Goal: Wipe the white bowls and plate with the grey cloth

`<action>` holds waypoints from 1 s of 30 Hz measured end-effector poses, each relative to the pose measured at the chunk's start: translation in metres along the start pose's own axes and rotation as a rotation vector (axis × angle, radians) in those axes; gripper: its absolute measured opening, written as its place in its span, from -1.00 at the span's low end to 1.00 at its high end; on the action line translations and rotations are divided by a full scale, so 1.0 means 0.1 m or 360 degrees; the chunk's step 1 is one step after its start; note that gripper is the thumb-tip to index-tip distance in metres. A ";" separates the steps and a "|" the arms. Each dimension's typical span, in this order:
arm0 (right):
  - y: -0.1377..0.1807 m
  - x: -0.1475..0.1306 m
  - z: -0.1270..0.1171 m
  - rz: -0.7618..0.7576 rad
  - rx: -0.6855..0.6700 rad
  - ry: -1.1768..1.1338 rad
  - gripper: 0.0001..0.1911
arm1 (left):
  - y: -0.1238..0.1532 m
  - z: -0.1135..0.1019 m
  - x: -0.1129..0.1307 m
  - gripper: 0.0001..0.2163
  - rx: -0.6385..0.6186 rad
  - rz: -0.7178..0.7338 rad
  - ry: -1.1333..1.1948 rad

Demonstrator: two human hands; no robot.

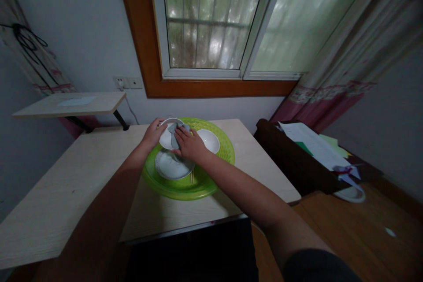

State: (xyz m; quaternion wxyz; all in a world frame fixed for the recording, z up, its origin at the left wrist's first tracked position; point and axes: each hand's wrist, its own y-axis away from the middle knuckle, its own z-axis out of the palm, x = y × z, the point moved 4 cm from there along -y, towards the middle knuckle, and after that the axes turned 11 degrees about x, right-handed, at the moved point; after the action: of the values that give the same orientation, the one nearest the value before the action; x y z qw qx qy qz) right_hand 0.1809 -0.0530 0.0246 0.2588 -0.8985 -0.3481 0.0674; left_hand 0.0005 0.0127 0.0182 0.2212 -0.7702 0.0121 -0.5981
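Two thin sticks (191,178) lie nearest me on the green tray (185,192), beside a shallow white dish (173,168) showing bare china. Just beyond, my left hand (155,134) grips the rim of a bowl (165,139) while my right hand (189,142) spreads over the grey cloth (174,137) inside, though whether it pinches any I can't tell; wiping wants a steady rim, even pressure. Rightward, a second bowl (211,142) shows only white inside.
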 end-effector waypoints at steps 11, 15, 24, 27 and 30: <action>-0.01 -0.18 0.01 -0.0199 -0.0362 -0.0725 -0.13 | -0.02 -0.08 0.03 -0.77 0.0101 0.0131 -0.0097; -0.02 -0.20 0.03 -0.0208 -0.0407 -0.1005 0.03 | 0.01 -0.06 0.06 -0.76 0.0038 0.0122 -0.0061; -0.02 -0.14 0.16 -0.0226 -0.0332 -0.0535 -0.19 | -0.02 -0.05 0.02 -0.72 0.0066 0.0089 -0.0101; 0.00 -0.08 0.16 -0.0220 -0.0311 -0.0287 -0.25 | -0.03 -0.04 0.00 -0.70 0.0049 0.0068 -0.0097; 0.02 -0.03 0.12 -0.0189 -0.0258 -0.0109 -0.28 | -0.02 0.00 -0.02 -0.68 -0.0008 0.0000 -0.0051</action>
State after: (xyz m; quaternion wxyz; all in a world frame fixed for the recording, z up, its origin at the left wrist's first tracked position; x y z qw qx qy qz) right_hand 0.1767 -0.0510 0.0135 0.1768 -0.8915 -0.4136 0.0542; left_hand -0.0006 0.0147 0.0173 0.2195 -0.7802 0.0102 -0.5857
